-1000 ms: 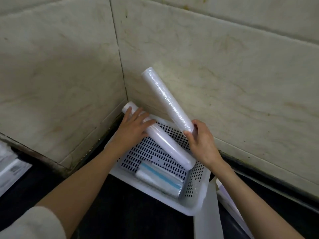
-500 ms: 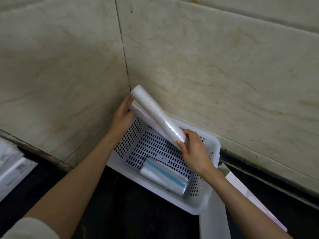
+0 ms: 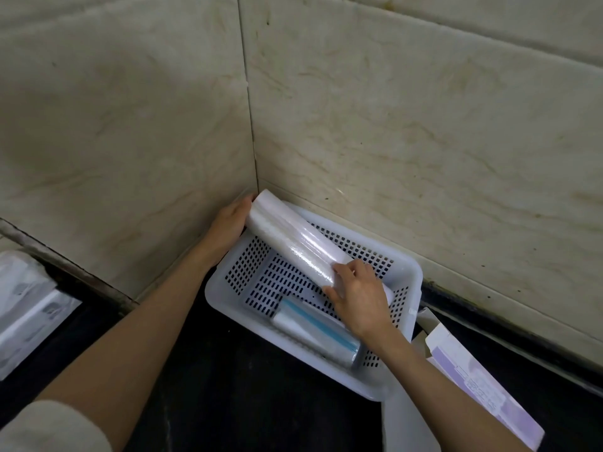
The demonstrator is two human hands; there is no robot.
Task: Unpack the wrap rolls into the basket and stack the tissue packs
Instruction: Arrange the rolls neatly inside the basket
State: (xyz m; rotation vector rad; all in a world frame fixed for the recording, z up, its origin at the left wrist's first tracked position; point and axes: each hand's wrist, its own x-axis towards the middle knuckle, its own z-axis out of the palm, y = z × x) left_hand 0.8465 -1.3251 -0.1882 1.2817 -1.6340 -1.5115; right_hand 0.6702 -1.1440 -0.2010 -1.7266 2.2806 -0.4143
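A white perforated basket (image 3: 403,363) sits in the wall corner on a dark counter. Two long clear wrap rolls (image 3: 287,239) lie diagonally across it, their upper ends sticking out over the basket's far left corner. My right hand (image 3: 357,295) grips the lower end of the rolls inside the basket. My left hand (image 3: 230,220) holds their upper end against the corner. A shorter roll with a blue stripe (image 3: 318,331) lies along the basket's near side. Tissue packs (image 3: 29,308) in clear wrapping sit at the far left edge.
A flat white and purple carton (image 3: 479,383) lies on the counter right of the basket. Marble-look tiled walls (image 3: 391,125) close in behind and to the left. Dark counter (image 3: 248,396) stretches in front of the basket.
My right hand lowered its roll from pointing up at the wall down onto the other roll. My left hand slid from on top of the first roll to the rolls' upper end.
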